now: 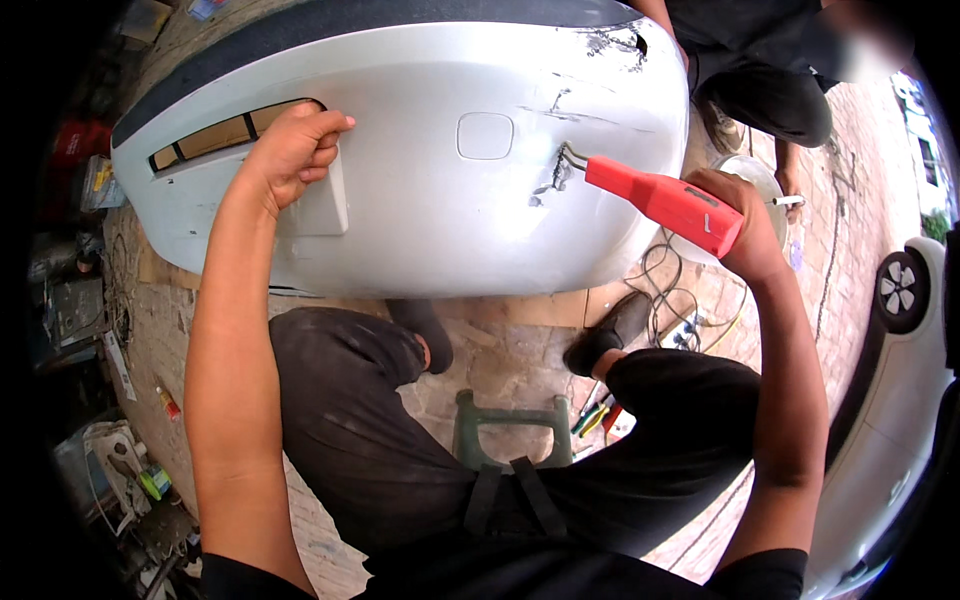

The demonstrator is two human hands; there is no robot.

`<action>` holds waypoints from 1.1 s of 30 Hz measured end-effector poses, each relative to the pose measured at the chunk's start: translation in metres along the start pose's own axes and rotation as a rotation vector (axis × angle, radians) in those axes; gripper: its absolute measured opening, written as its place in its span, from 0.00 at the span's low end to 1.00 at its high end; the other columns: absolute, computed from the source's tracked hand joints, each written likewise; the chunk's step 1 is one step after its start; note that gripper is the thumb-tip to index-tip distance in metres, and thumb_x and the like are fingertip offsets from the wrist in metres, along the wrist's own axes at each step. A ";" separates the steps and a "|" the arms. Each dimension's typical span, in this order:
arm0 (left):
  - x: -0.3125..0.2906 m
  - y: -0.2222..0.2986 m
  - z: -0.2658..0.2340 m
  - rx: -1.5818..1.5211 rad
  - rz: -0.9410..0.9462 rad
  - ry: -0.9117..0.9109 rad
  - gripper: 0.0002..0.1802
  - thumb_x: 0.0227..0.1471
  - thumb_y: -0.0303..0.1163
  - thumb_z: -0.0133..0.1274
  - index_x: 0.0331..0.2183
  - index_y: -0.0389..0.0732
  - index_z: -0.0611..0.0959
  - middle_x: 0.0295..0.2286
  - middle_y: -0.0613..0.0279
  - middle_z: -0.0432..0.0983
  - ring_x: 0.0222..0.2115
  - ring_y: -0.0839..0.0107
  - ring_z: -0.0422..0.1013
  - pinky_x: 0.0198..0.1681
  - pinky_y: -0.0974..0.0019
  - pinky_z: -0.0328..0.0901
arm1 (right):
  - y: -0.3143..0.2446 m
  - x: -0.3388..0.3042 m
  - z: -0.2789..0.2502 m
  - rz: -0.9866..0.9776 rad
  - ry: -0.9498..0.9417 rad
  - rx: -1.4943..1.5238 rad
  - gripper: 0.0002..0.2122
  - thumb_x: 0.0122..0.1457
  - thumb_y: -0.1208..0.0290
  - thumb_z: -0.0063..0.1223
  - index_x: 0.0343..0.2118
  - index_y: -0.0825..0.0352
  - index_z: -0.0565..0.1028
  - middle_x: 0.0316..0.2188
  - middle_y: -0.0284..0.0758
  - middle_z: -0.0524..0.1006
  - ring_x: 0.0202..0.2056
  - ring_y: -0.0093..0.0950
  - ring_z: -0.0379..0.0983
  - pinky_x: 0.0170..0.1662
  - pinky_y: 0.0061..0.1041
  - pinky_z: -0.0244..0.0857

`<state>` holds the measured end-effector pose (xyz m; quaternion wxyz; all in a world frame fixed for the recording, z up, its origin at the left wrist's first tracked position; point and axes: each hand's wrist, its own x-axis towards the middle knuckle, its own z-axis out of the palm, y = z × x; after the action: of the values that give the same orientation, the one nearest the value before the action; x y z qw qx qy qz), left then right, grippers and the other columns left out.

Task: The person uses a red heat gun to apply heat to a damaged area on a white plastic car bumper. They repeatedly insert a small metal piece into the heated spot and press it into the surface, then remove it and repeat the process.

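Silver bumper (420, 220), glossy, w/ blk scuffs (557, 172) nr red tool (655, 197)

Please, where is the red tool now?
In the head view, the red tool is right of centre, held in the right hand, its prongs at a dark mark on the silver bumper.
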<state>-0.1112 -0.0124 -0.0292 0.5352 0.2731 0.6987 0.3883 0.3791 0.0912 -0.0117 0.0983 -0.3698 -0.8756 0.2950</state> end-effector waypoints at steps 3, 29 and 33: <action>0.002 -0.001 0.000 0.003 0.001 0.003 0.21 0.59 0.29 0.60 0.25 0.51 0.63 0.19 0.79 0.56 0.16 0.86 0.49 0.15 0.74 0.43 | 0.002 0.002 0.000 0.010 -0.005 0.011 0.11 0.50 0.73 0.65 0.35 0.71 0.79 0.30 0.47 0.79 0.34 0.47 0.78 0.39 0.36 0.70; 0.001 0.003 0.002 0.087 -0.011 0.006 0.19 0.58 0.27 0.57 0.23 0.51 0.64 0.17 0.78 0.56 0.15 0.85 0.50 0.16 0.73 0.44 | -0.032 0.012 -0.015 -0.037 -0.026 -0.236 0.09 0.50 0.72 0.65 0.34 0.67 0.79 0.29 0.47 0.80 0.36 0.50 0.79 0.40 0.40 0.72; 0.004 0.000 0.002 0.072 -0.012 0.026 0.19 0.58 0.28 0.59 0.26 0.51 0.64 0.19 0.78 0.57 0.16 0.86 0.50 0.15 0.74 0.43 | -0.034 0.012 -0.014 -0.036 -0.019 -0.295 0.09 0.50 0.72 0.66 0.34 0.66 0.80 0.30 0.47 0.81 0.36 0.49 0.80 0.41 0.40 0.73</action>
<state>-0.1101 -0.0084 -0.0313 0.5184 0.2830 0.7207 0.3630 0.3565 0.0874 0.0192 0.0397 -0.3614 -0.9169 0.1647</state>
